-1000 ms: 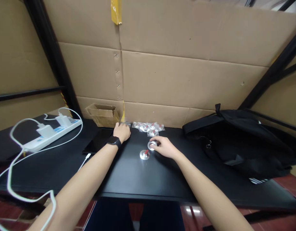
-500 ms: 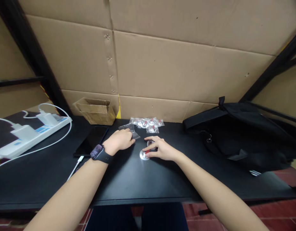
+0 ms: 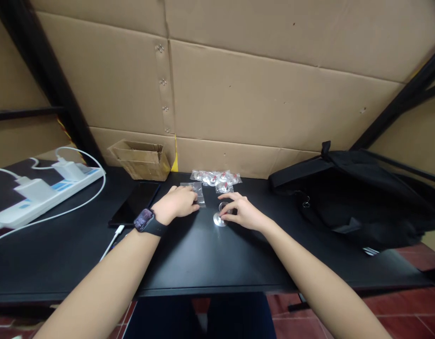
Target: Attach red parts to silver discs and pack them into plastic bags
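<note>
My right hand [image 3: 241,212] pinches a clear suction cup [image 3: 220,220] with a red part, between thumb and forefinger, close over the black tabletop. A second round clear piece [image 3: 222,206] shows partly behind those fingers; the hand hides the rest. My left hand [image 3: 177,203], with a dark watch on its wrist, is curled palm down over a clear plastic bag [image 3: 200,197]. Most of its fingertips are out of sight, and the bag's free part lies to the right of them. Beyond both hands several bagged suction cups [image 3: 213,177] with red parts lie in a cluster.
On the left are a white power strip [image 3: 37,200] with plugs and cables, a dark tablet or phone [image 3: 134,205], and a white cable end [image 3: 118,230]. A small cardboard box [image 3: 145,162] stands against the cardboard wall. At right lies a black bag [image 3: 344,193].
My right hand has moved slightly right and away from me with the suction cup. The plastic bag has shifted a little and lies differently under my left hand.
</note>
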`<state>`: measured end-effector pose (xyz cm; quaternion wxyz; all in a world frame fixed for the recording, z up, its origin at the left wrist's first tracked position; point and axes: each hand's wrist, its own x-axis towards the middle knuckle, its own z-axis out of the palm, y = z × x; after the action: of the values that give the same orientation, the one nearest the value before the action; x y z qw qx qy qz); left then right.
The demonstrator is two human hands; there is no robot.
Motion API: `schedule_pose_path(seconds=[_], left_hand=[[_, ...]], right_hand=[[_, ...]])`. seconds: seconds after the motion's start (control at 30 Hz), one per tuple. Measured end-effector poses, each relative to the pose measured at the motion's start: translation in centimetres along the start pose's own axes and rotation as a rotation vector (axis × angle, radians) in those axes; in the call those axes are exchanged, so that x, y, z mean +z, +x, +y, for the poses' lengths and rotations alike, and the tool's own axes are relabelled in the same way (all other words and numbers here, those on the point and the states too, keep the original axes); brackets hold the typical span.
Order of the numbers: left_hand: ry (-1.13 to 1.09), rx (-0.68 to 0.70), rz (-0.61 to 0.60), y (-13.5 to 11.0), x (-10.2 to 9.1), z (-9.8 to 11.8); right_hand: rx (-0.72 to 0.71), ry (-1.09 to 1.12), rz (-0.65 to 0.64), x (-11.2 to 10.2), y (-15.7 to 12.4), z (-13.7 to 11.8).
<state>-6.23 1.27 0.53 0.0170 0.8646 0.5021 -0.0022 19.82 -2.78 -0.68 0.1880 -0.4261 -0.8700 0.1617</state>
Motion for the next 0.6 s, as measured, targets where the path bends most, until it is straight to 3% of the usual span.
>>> schedule_pose_path(seconds=[0.2,0.37,0.47,0.6], left_hand=[[-0.133,0.04,-0.018,-0.1,-0.5,-0.7],[-0.207,0.139,0.02,-0.2,-0.4,-0.6],[-0.227,0.168,0.016,-0.3,-0.7,0.2],[-0.295,0.191,0.004,-0.7,-1.0,1.3]], right_hand=[[0.03,-0.029,0.008,-0.1,-0.1,0.2],[-0.038,0.009,-0.019,-0.9,-0.3,0.1],[-0.088,0.069,0.071,-1.9,-0.4,0.7],[-0.055,0.091,0.243,-2.4,-0.3,1.9]])
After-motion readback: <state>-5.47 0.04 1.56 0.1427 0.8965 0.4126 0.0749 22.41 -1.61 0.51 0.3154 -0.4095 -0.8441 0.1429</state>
